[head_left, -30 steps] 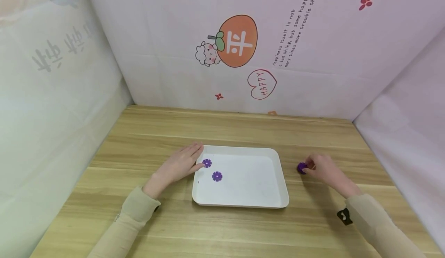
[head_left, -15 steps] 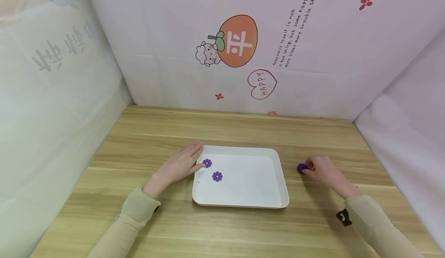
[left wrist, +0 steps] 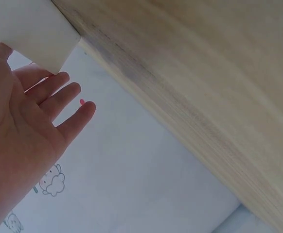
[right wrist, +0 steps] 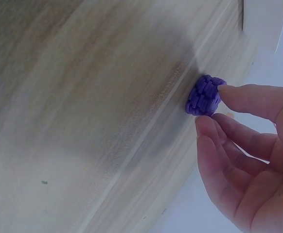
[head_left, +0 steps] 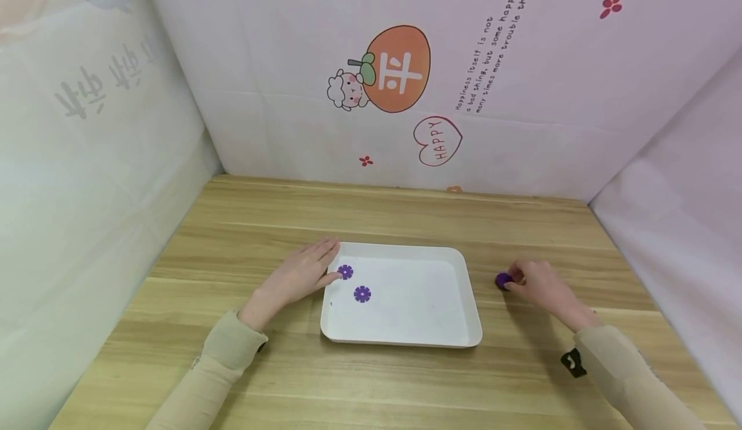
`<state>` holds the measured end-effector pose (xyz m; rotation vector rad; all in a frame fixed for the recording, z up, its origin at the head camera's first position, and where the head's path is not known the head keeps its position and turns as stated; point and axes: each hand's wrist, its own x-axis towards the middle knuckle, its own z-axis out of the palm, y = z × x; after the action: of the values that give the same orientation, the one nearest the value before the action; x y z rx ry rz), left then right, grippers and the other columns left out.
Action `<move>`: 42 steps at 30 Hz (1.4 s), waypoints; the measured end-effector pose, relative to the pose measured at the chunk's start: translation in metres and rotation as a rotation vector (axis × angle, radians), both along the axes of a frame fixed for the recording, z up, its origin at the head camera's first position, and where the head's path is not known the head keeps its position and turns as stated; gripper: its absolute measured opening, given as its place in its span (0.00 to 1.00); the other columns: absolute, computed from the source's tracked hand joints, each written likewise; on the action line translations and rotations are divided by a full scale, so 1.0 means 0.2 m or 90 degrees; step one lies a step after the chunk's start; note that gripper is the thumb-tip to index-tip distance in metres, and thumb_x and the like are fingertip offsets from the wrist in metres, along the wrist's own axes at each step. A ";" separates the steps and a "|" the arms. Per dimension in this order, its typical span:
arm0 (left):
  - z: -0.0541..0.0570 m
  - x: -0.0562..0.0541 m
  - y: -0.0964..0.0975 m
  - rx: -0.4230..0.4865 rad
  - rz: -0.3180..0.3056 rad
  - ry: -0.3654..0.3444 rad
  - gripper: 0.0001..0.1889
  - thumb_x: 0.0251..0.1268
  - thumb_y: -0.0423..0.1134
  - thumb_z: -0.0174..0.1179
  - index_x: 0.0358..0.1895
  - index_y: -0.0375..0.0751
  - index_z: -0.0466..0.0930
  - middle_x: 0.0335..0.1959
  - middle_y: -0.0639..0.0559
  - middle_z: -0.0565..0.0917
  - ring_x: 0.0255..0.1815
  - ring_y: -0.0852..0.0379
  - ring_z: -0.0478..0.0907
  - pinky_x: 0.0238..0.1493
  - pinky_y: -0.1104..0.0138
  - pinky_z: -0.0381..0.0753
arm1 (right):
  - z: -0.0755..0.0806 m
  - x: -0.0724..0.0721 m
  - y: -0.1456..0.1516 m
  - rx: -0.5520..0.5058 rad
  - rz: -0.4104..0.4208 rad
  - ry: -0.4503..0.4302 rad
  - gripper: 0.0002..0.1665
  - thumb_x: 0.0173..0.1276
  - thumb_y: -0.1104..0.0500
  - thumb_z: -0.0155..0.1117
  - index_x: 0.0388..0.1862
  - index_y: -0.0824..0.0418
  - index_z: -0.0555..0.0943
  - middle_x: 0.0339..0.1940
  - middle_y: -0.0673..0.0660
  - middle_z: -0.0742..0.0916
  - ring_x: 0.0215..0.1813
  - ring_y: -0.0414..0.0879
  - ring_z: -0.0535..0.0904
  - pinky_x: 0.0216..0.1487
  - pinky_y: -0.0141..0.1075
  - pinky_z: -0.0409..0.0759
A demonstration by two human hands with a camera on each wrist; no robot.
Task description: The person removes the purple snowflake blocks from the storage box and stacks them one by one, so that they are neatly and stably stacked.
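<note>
In the head view, a shallow white tray [head_left: 420, 301] lies on the table with two purple snowflake discs [head_left: 362, 294] in its left part. My left hand [head_left: 300, 273] rests at the tray's left edge, its fingers extended at the far corner and the thumb over the rim beside one disc. Right of the tray, my right hand [head_left: 540, 284] pinches a short stack of purple snowflake discs [right wrist: 203, 97] between thumb and fingertips. The right wrist view shows several layers in that stack, standing on or just above the wood.
The wooden table [head_left: 382, 385] is bordered by white printed cloth [head_left: 278, 114] at the back and plain-looking cloth on the sides. A small black clip-like piece [head_left: 574, 362] shows beneath the right cuff.
Both hands stay in nearly the same places. The stack of purple discs in my right fingers has turned very slightly; the tray and the two discs in it are unmoved.
</note>
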<state>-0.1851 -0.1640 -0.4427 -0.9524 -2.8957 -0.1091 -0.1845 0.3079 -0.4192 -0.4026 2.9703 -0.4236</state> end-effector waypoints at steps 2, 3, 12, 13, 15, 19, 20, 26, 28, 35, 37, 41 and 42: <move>0.00 0.00 0.00 0.001 -0.001 0.002 0.35 0.76 0.56 0.50 0.73 0.31 0.64 0.75 0.38 0.67 0.75 0.41 0.66 0.74 0.49 0.70 | 0.00 0.00 0.00 0.003 -0.006 0.005 0.14 0.63 0.62 0.70 0.40 0.72 0.82 0.33 0.63 0.88 0.35 0.53 0.85 0.35 0.45 0.86; 0.00 0.00 0.00 0.001 -0.002 0.002 0.35 0.76 0.55 0.50 0.73 0.31 0.64 0.75 0.38 0.67 0.75 0.41 0.66 0.74 0.49 0.70 | 0.00 0.00 0.00 0.004 -0.007 0.007 0.14 0.62 0.62 0.70 0.40 0.72 0.82 0.33 0.63 0.88 0.35 0.53 0.85 0.35 0.45 0.86; 0.01 0.00 0.00 0.000 -0.004 0.001 0.35 0.75 0.55 0.51 0.72 0.30 0.64 0.75 0.37 0.67 0.75 0.40 0.66 0.74 0.49 0.70 | 0.00 0.01 -0.01 -0.001 0.002 0.013 0.14 0.62 0.62 0.70 0.40 0.72 0.82 0.33 0.64 0.88 0.35 0.53 0.84 0.35 0.46 0.86; 0.01 0.01 0.00 0.001 -0.004 -0.001 0.35 0.75 0.55 0.51 0.73 0.30 0.64 0.75 0.37 0.67 0.75 0.40 0.66 0.74 0.48 0.70 | 0.00 0.01 -0.01 -0.003 0.002 0.015 0.14 0.62 0.62 0.70 0.40 0.72 0.82 0.33 0.64 0.88 0.35 0.53 0.84 0.35 0.46 0.86; 0.01 0.01 0.00 0.002 -0.004 0.000 0.34 0.75 0.55 0.51 0.73 0.30 0.64 0.75 0.37 0.67 0.75 0.40 0.66 0.74 0.49 0.70 | 0.01 0.01 -0.01 -0.008 -0.001 0.014 0.14 0.63 0.61 0.69 0.41 0.72 0.82 0.34 0.65 0.88 0.36 0.54 0.85 0.35 0.46 0.86; 0.01 0.01 0.00 0.002 -0.002 -0.004 0.34 0.76 0.55 0.50 0.73 0.31 0.64 0.75 0.37 0.67 0.75 0.41 0.66 0.75 0.49 0.70 | 0.03 0.01 0.00 -0.013 0.000 0.028 0.15 0.64 0.60 0.68 0.41 0.73 0.82 0.34 0.66 0.88 0.36 0.56 0.85 0.35 0.47 0.87; 0.01 0.01 0.00 0.002 -0.003 -0.003 0.34 0.76 0.55 0.50 0.73 0.31 0.64 0.75 0.38 0.67 0.75 0.41 0.66 0.75 0.49 0.70 | 0.03 0.01 0.00 -0.012 0.001 0.032 0.15 0.64 0.60 0.68 0.41 0.73 0.82 0.34 0.67 0.88 0.36 0.57 0.85 0.35 0.48 0.87; 0.02 0.01 0.00 0.003 -0.004 -0.004 0.34 0.76 0.55 0.50 0.73 0.32 0.64 0.75 0.38 0.67 0.76 0.41 0.66 0.75 0.50 0.70 | 0.09 0.00 -0.04 -0.004 0.001 0.047 0.18 0.66 0.58 0.67 0.44 0.73 0.81 0.38 0.69 0.88 0.39 0.60 0.85 0.39 0.52 0.86; 0.01 0.01 0.00 0.003 -0.004 -0.006 0.35 0.76 0.56 0.50 0.73 0.32 0.64 0.75 0.38 0.66 0.76 0.41 0.65 0.75 0.49 0.69 | 0.11 0.00 -0.06 -0.003 0.005 0.052 0.18 0.66 0.58 0.67 0.45 0.73 0.81 0.39 0.69 0.88 0.40 0.60 0.86 0.40 0.51 0.87; 0.01 0.01 0.00 -0.004 -0.007 -0.004 0.35 0.76 0.57 0.49 0.73 0.32 0.63 0.75 0.38 0.66 0.76 0.42 0.65 0.75 0.49 0.70 | 0.13 -0.01 -0.14 0.015 0.032 0.074 0.15 0.64 0.60 0.69 0.44 0.71 0.83 0.40 0.66 0.89 0.39 0.56 0.86 0.38 0.48 0.87; 0.01 0.00 0.00 -0.005 -0.009 0.001 0.35 0.76 0.57 0.49 0.73 0.32 0.64 0.75 0.38 0.67 0.76 0.41 0.66 0.74 0.49 0.70 | 0.14 -0.01 -0.17 0.012 0.038 0.074 0.15 0.63 0.61 0.69 0.44 0.70 0.83 0.40 0.65 0.89 0.39 0.55 0.86 0.38 0.47 0.87; 0.01 0.00 -0.01 -0.008 -0.010 0.002 0.36 0.76 0.57 0.49 0.73 0.32 0.64 0.75 0.38 0.67 0.75 0.41 0.66 0.75 0.50 0.70 | 0.14 -0.03 -0.22 0.011 0.052 0.076 0.14 0.63 0.61 0.69 0.44 0.69 0.83 0.40 0.63 0.89 0.39 0.53 0.86 0.39 0.46 0.86; 0.01 0.00 -0.01 -0.008 -0.011 0.001 0.36 0.75 0.58 0.49 0.73 0.32 0.63 0.75 0.38 0.67 0.76 0.41 0.66 0.75 0.50 0.70 | 0.14 -0.03 -0.23 0.010 0.057 0.078 0.14 0.64 0.61 0.69 0.44 0.69 0.83 0.40 0.63 0.89 0.39 0.53 0.86 0.39 0.46 0.86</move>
<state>-0.1854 -0.1651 -0.4403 -0.9782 -2.8909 -0.0910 -0.1913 0.2623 -0.3917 -0.5764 3.0559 -0.3789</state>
